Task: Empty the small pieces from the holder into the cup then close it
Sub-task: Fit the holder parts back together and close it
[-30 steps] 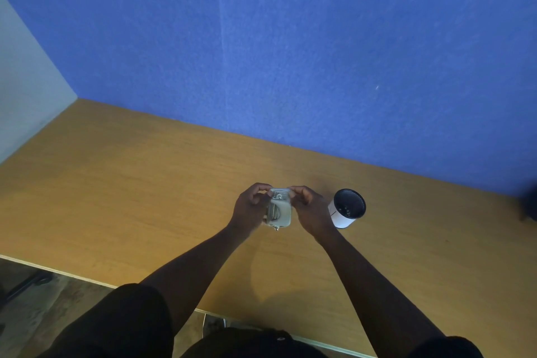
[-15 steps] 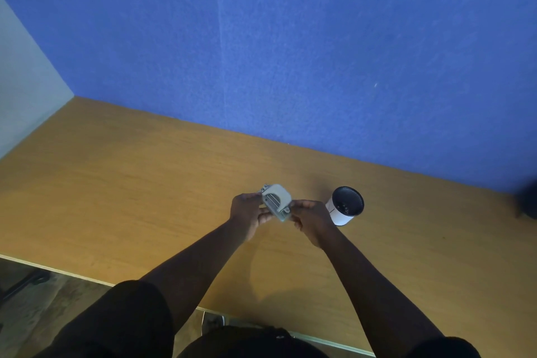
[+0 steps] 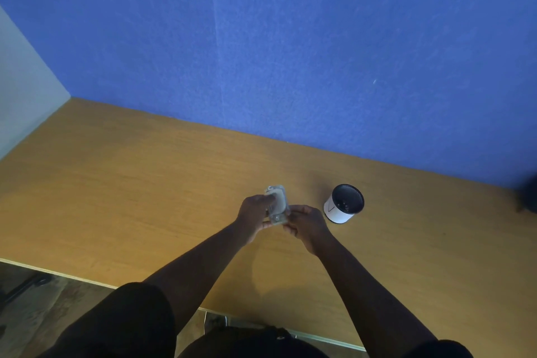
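A small clear plastic holder (image 3: 277,205) is held above the wooden table (image 3: 130,189), between both hands. My left hand (image 3: 254,213) grips its left side and top corner. My right hand (image 3: 305,224) pinches its lower right end. A white cup (image 3: 344,208) with a dark inside stands upright on the table just right of my right hand; a few small pale pieces show at its bottom. I cannot tell whether the holder's lid is open or closed.
A blue wall rises behind the table, with a pale wall at the far left. A dark object (image 3: 527,197) sits at the table's right edge. The table's near edge runs just in front of my body.
The holder has turned in my hands from a tilted pose to a more upright one and sits slightly lower. Both hands shifted their grip on it. The cup has not moved.
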